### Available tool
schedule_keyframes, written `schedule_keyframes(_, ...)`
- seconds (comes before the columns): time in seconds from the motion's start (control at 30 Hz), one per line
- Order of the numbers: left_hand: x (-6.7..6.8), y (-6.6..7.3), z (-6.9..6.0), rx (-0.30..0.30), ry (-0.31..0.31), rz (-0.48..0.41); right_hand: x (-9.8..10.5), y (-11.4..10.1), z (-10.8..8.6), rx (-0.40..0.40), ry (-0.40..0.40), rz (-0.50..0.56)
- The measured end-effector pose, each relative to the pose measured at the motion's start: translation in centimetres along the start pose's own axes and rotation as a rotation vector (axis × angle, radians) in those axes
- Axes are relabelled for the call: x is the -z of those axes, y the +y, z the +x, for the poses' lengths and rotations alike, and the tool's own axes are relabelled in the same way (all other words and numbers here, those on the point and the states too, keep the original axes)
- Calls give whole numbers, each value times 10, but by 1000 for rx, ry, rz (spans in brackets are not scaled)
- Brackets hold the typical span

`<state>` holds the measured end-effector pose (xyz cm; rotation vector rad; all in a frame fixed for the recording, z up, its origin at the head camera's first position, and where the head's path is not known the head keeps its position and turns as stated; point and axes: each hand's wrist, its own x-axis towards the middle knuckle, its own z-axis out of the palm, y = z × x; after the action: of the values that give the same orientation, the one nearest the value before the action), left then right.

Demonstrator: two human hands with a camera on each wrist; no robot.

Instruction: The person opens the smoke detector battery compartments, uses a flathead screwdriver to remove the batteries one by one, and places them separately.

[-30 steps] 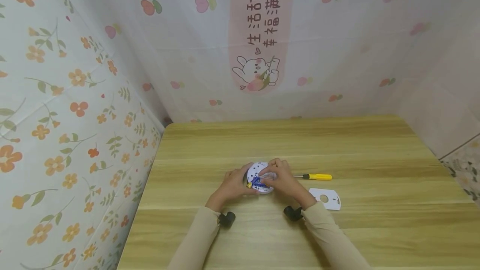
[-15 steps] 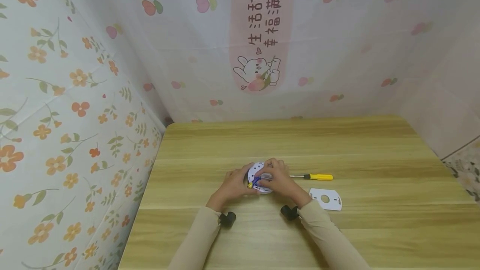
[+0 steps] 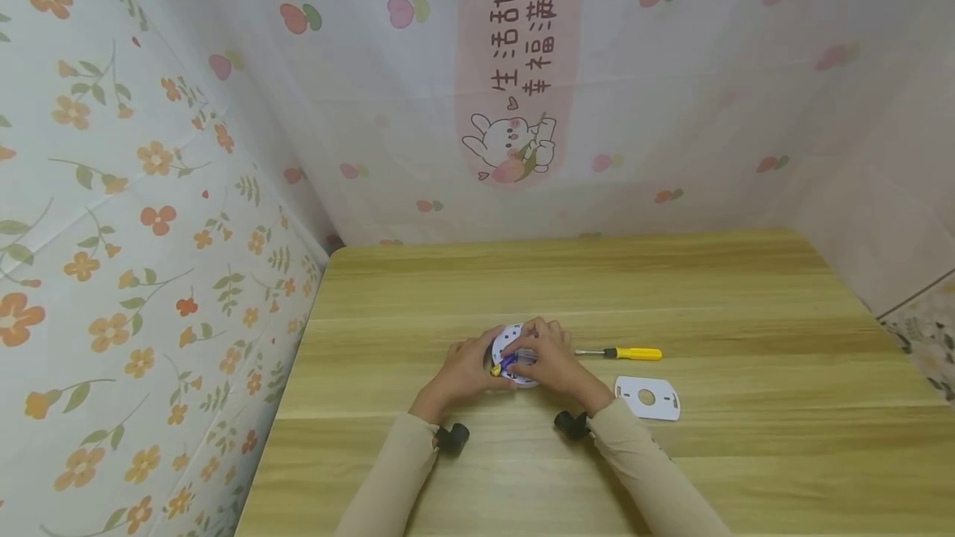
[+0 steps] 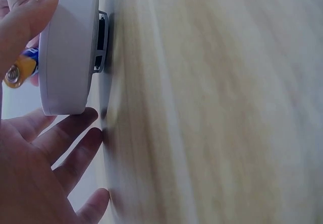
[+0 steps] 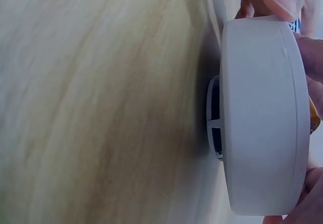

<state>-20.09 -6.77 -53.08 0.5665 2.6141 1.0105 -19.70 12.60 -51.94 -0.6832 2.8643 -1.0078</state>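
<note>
A round white device (image 3: 503, 338) lies on the table, its dotted face up in the head view. My left hand (image 3: 466, 367) grips its left side, thumb at the near edge; the left wrist view shows fingers against the white casing (image 4: 68, 52). Over the device's right part, my right hand (image 3: 552, 359) pinches a blue and yellow battery (image 3: 503, 365) between thumb and fingers. The battery's yellow end (image 4: 19, 71) sticks out past the device's rim in the left wrist view. Fingers hide much of the device's middle.
Right of the hands lies a screwdriver (image 3: 634, 353) with a yellow handle. Nearer and further right is a flat white plate (image 3: 667, 404) with a round hole. A patterned curtain (image 3: 373, 147) hangs behind the wooden table (image 3: 746, 313), another on the left.
My right hand has moved slightly left over the device, its fingers closing round the battery. My left hand has stayed in place on the device.
</note>
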Motion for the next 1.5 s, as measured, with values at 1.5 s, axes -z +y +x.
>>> schedule_keyframes(1.5,0,3,-2,48,-3,-22,44,41,-28,-58,153,44)
